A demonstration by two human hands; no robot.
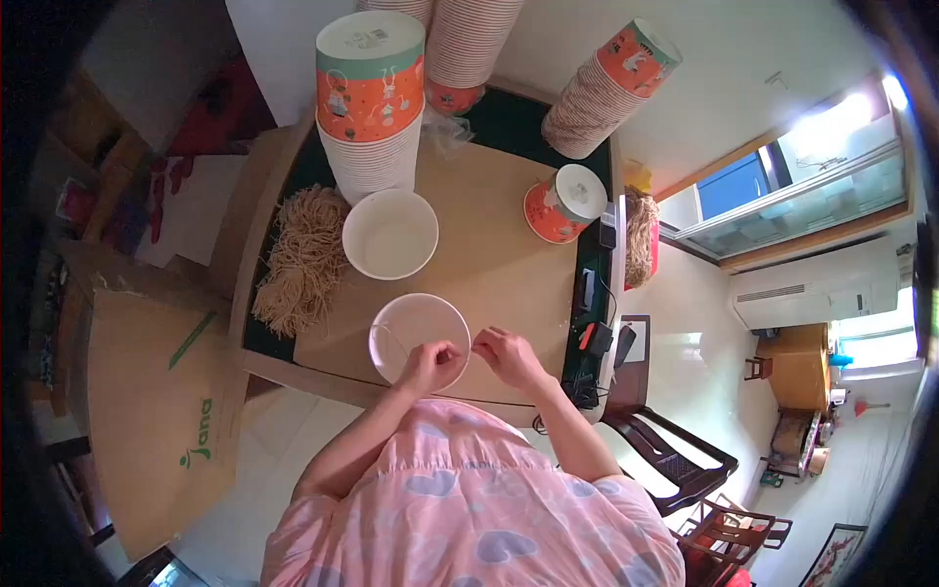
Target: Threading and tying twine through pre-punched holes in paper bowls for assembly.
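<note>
Pink garment (469,499): lower centre. Lower white bowl (425,318): left of right hand (509,357), overlapped by left hand (435,367). Both grip states: cannot be determined.

Left hand (433,367) over a pale bowl (406,318), right hand (504,354) near its right rim, fingers of both bunched, another white bowl (391,235) beyond, beige strands (303,259) heaped leftward, orange-and-green tub stack (370,98) behind.

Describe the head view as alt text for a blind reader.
Left hand and right hand are close together at the rim of an open white tub. Beyond are a second open tub, a tan stringy bundle and tall stacked tubs.
</note>
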